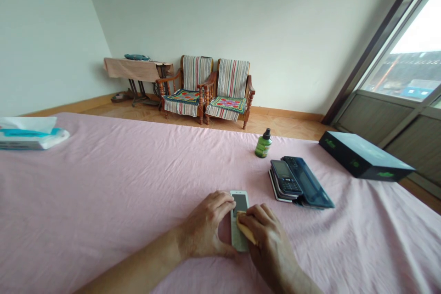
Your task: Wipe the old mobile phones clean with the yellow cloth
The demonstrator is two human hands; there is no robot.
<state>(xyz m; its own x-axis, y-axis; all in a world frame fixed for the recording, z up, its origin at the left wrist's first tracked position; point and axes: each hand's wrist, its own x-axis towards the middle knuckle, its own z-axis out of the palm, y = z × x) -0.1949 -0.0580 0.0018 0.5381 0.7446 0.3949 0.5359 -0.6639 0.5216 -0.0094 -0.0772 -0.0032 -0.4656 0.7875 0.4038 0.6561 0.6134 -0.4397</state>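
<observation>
A white phone [240,200] with a dark screen lies face up on the pink cloth [138,183]. My left hand [208,227] steadies its left side, fingertips at the upper edge of the frame and thumb near the bottom. In my right hand [270,243] is a folded yellow cloth [247,230], pressed on the lower part of the phone; the fingers are wrapped round it. To the right, a dark keypad phone [284,172] rests on a stack of phones beside a larger blue phone [312,186].
A green spray bottle [263,145] stands behind the phones. A black box [365,158] sits at the right edge, a tissue pack [32,135] at the far left. Beyond are two wooden chairs [228,80] and a cloth-covered sewing table [131,69].
</observation>
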